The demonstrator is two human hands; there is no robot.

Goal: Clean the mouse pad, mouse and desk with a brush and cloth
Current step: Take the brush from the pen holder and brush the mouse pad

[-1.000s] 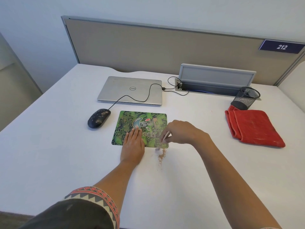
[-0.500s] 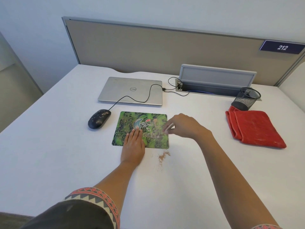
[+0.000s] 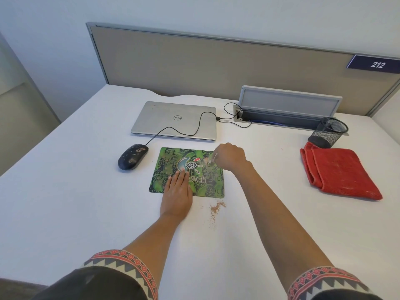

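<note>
A green patterned mouse pad (image 3: 166, 163) lies on the white desk (image 3: 86, 202). My left hand (image 3: 177, 192) rests flat on the pad's near edge, fingers together. My right hand (image 3: 230, 158) is over the pad's far right corner, closed around a small brush (image 3: 211, 160) whose pale tip touches the pad. A black mouse (image 3: 132, 156) speckled with crumbs sits left of the pad. A folded red cloth (image 3: 339, 173) lies at the right. Brown crumbs (image 3: 216, 208) are piled on the desk just below the pad's near right corner.
A closed silver laptop (image 3: 175, 120) lies behind the pad, with the mouse cable running across it. A black mesh cup (image 3: 330, 132) stands behind the cloth. A grey cable box (image 3: 287, 105) and a beige partition line the back.
My right hand with the brush has moved from the pad's near right corner up to its far right corner. The left hand has stayed flat on the pad.
</note>
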